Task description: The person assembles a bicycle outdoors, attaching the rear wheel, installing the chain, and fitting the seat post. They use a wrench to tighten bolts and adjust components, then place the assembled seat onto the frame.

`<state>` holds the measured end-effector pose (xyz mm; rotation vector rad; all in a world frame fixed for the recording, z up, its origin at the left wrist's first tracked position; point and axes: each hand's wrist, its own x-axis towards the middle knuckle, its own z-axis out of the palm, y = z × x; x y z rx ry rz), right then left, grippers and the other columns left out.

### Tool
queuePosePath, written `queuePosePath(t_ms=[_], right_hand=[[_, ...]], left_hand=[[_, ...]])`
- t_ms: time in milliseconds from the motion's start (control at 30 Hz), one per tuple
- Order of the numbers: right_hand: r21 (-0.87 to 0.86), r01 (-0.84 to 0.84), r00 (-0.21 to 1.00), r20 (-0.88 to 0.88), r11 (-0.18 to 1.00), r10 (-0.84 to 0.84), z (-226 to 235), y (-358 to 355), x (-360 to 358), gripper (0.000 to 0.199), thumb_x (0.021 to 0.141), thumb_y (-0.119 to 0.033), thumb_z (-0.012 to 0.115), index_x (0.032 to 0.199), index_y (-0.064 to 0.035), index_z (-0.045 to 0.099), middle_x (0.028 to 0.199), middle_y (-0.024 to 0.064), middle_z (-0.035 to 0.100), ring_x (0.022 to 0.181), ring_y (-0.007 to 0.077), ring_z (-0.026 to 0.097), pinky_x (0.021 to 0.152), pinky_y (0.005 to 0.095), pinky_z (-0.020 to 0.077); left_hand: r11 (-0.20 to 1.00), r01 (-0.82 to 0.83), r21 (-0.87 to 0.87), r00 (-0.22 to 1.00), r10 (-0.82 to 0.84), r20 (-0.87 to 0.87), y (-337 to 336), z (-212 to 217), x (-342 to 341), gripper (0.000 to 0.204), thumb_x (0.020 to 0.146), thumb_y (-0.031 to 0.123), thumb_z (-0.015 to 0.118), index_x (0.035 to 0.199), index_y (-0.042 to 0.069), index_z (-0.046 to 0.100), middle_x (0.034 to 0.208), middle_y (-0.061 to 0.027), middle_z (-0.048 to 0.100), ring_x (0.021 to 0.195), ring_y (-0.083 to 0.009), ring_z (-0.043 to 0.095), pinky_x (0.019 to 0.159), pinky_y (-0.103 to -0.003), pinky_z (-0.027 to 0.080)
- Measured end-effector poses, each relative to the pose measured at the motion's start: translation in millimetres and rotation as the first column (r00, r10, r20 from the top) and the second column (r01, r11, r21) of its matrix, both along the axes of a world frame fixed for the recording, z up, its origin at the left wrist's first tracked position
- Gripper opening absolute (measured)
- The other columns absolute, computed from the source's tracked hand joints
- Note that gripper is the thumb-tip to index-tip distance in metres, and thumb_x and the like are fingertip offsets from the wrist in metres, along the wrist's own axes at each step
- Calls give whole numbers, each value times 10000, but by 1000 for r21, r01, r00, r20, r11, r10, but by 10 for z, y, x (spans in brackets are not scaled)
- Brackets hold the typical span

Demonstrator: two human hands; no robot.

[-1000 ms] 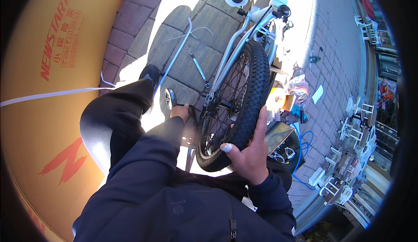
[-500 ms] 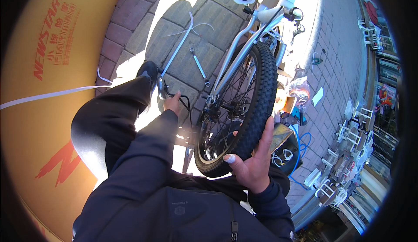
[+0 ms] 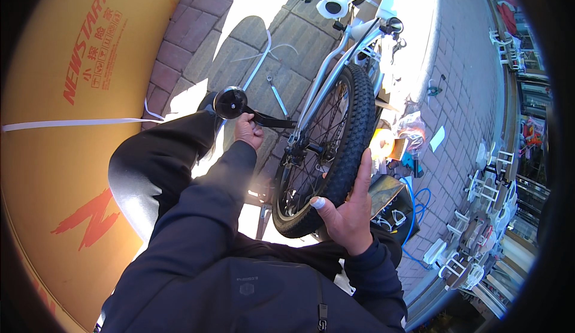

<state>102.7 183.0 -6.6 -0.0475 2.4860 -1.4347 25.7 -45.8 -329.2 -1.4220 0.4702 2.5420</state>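
Note:
A white and silver child's bicycle stands ahead of me, its knobby black wheel [image 3: 358, 117] between my knees. My right hand [image 3: 350, 225] grips the tyre at the near end, thumb on the left side and a long finger stretched along the right. My left hand [image 3: 248, 132] is closed round the bent black bracket of a training wheel [image 3: 230, 102]. The training wheel's round black face is turned up, beside my left knee. Its bracket [image 3: 275, 121] reaches right to the bicycle's axle area; whether it touches the axle I cannot tell.
A combination wrench [image 3: 277, 95] and a white strap [image 3: 259, 63] lie on the paving beyond my left hand. The large cardboard box [image 3: 72, 171] stands along my left. Right of the wheel are an open box [image 3: 388, 198], a blue cord [image 3: 413, 231] and plastic packaging [image 3: 412, 128].
My left hand has raised and turned the training wheel, so its face now shows and its bracket points to the axle. The right hand keeps its hold on the tyre.

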Motion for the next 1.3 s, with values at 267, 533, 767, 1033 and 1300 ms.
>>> queuePosePath(t_ms=[267, 533, 767, 1033, 1300], right_hand=[[77, -24, 993, -115, 997, 32, -96, 24, -17, 1215, 831, -523, 797, 1593, -6, 5, 1104, 159, 658, 980, 240, 666, 867, 345, 543], [52, -14, 996, -84, 999, 19, -55, 10, -24, 1207, 841, -532, 785, 1593, -2, 4, 1112, 161, 657, 989, 247, 664, 870, 348, 539], [-5, -18, 999, -30, 1000, 18, -30, 21, -16, 1167, 856, -414, 802, 1588, 19, 3, 1274, 284, 589, 1127, 327, 637, 963, 392, 502], [78, -22, 998, -58, 997, 27, -64, 46, -7, 1237, 816, -515, 810, 1583, 26, 4, 1209, 218, 610, 1071, 278, 640, 933, 362, 516], [-97, 1, 1000, 9, 995, 0, -1, 1, 1, 1232, 822, -429, 834, 1578, 47, -15, 1248, 251, 609, 1136, 305, 631, 1003, 386, 489]], left_hand=[[999, -36, 24, 998, 37, -56, -112, 233, -99, 111, 832, 190, 578, 899, 120, 633, 569, 30, 364, 501, -125, 342, 488, -289, 302], [999, 50, 10, 996, -49, -77, -197, 369, -207, 308, 876, 420, 686, 758, 142, 627, 559, 31, 407, 499, -132, 389, 491, -283, 325], [981, 47, 189, 978, -6, -209, -228, 140, -41, 164, 925, 204, 591, 916, 79, 696, 807, -26, 665, 697, -199, 619, 576, -336, 480], [985, 92, 145, 990, -75, -122, -108, -206, 301, 214, 922, 141, 581, 1078, 41, 688, 876, -44, 674, 795, -231, 666, 704, -415, 540], [974, 192, 122, 977, -178, -118, -65, -372, 366, 205, 930, 123, 592, 1101, 83, 698, 863, -8, 651, 791, -206, 643, 626, -361, 503]])
